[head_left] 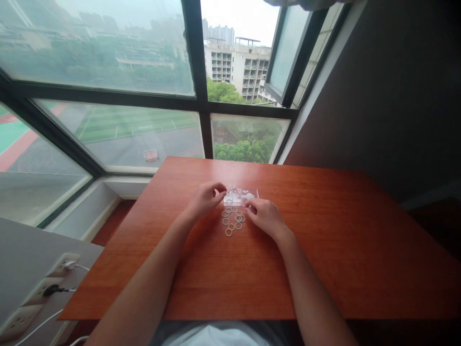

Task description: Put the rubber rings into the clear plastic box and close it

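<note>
A small clear plastic box (236, 198) with compartments lies on the table, some small rings or beads inside it. My left hand (207, 198) is curled at its left end, thumb and forefinger closing on that edge. On the other side, my right hand (265, 215) has its fingers bent together by the front right corner; whatever is between the fingertips is too small to make out. Several pale rings (229, 232) lie loose in front of the box, between my hands, a few of them overlapping.
The reddish-brown wooden table (345, 250) stands against windows with dark frames (204, 129). A dark wall (382, 96) rises at the right. Wall sockets (39, 290) with plugged-in cables are at the lower left, beside the table's edge.
</note>
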`<state>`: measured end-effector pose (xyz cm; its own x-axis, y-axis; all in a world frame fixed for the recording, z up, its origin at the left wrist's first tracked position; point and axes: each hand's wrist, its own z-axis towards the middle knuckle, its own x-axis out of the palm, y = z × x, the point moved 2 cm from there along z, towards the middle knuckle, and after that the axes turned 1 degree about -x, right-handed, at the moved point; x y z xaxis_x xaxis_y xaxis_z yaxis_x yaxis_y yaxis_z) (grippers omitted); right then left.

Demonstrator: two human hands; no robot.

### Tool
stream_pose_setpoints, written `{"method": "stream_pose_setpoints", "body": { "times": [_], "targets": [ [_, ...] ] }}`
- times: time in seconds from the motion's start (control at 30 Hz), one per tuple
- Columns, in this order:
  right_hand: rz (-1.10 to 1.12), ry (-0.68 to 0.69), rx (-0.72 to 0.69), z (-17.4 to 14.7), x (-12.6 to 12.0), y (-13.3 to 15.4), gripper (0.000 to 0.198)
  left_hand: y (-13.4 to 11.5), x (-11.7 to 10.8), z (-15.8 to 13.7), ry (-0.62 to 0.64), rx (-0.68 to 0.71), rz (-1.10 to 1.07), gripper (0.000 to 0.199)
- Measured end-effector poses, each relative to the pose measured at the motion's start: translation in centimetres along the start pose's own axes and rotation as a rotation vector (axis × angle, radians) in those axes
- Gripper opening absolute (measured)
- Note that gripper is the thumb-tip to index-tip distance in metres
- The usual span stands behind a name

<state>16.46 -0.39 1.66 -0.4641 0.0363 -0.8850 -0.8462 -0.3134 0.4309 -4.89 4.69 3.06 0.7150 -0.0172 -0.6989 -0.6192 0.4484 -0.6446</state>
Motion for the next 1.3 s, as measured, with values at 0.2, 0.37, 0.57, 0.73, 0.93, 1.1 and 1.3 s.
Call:
{"method": "stream_pose_setpoints", "body": {
  "times": [0.2, 0.37, 0.57, 0.73, 0.93, 1.1, 1.3],
  "targets": [
    [0.059, 0.038, -0.011, -0.1, -0.1, 0.1, 0.013, -0.1, 0.0, 0.0, 0.011, -0.008, 0.014, 0.013],
    [0.145, 0.149, -0.047, -0.3, 0.0, 0.8, 0.012, -0.2, -0.1, 0.0, 0.012, -0.004, -0.001, 0.016],
    [0.142, 0.180, -0.058, -0.4, 0.3, 1.3, 0.008, -0.6, 0.0, 0.0, 0.022, -0.016, -0.046, 0.017],
    [0.159, 0.185, -0.071, -0.3, 0.5, 1.3, 0.009, -0.7, 0.0, 0.0, 0.018, -0.010, -0.059, 0.018],
    [0.174, 0.163, -0.096, -0.3, 0.3, 1.2, 0.011, -0.7, 0.0, -0.1, 0.035, -0.035, -0.069, 0.017],
    [0.226, 0.113, -0.112, -0.2, 0.4, 1.1, 0.011, -0.8, 0.0, -0.1, 0.037, -0.039, -0.077, 0.017],
    [0.525, -0.046, -0.033, 0.2, 0.0, 0.8, 0.017, -0.6, 0.3, -0.2, 0.035, -0.014, -0.065, 0.017]
  ]
}}
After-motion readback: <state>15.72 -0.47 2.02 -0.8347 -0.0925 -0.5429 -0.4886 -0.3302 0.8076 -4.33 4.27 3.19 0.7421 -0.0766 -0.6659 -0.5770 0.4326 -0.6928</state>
